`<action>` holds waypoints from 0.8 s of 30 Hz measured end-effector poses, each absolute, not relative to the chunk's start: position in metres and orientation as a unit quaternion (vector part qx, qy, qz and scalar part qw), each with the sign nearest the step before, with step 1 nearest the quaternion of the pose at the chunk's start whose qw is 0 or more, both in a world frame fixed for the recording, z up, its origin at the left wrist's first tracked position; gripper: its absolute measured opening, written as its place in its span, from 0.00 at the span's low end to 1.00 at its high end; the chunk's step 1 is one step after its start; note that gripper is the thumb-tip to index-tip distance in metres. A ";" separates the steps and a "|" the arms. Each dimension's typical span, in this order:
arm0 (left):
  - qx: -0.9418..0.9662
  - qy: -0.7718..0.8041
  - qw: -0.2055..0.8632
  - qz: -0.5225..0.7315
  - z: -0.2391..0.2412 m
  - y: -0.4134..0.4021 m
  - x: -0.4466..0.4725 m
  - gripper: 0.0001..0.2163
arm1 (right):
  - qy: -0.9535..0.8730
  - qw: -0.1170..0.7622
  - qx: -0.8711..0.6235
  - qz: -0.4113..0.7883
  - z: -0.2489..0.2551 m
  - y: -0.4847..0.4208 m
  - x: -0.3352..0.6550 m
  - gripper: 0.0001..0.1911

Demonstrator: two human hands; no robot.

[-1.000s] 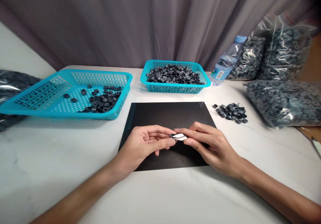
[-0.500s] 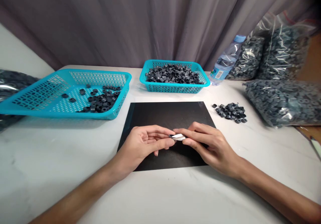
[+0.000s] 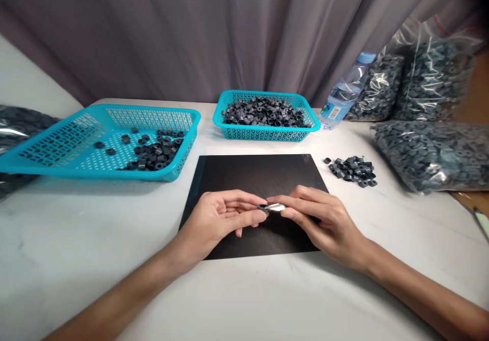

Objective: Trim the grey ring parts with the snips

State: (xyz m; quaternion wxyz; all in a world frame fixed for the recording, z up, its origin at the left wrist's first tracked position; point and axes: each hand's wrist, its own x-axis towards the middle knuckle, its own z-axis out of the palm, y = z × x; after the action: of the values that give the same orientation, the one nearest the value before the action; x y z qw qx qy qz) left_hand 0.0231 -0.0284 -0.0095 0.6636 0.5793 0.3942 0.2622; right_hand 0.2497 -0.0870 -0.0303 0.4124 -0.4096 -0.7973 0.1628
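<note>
My left hand (image 3: 223, 219) and my right hand (image 3: 319, 219) meet over a black mat (image 3: 257, 175) on the white table. Between thumb and forefinger, my left hand pinches a small dark grey ring (image 3: 263, 207). My right hand pinches a thin silvery strip or blade (image 3: 277, 207), whose tip touches the ring. Both hands rest low on the mat, fingers curled.
A turquoise basket (image 3: 46, 152) at the left holds several rings. Another turquoise basket (image 3: 294, 127) behind the mat is full of them. A small heap of rings (image 3: 353, 170) lies right of the mat. Clear bags of rings (image 3: 431, 152) and a water bottle (image 3: 344, 96) stand at the right.
The silvery piece in my right hand has turned slightly and looks thinner. Both hands stay in place over the mat.
</note>
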 end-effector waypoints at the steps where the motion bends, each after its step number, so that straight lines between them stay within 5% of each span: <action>1: 0.579 0.394 0.664 0.263 -0.009 -0.028 0.023 0.10 | -0.792 0.418 -0.410 0.170 -0.030 -0.087 0.250 0.14; 24: 0.577 0.378 0.670 0.273 -0.015 -0.029 0.022 0.10 | -0.813 0.389 -0.410 0.136 -0.030 -0.088 0.251 0.16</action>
State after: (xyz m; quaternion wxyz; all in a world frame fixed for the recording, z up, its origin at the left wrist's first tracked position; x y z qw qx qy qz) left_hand 0.0216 -0.0289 -0.0149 0.6702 0.5775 0.3777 0.2732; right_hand 0.2506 -0.0878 -0.0300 0.3894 -0.4100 -0.8134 0.1363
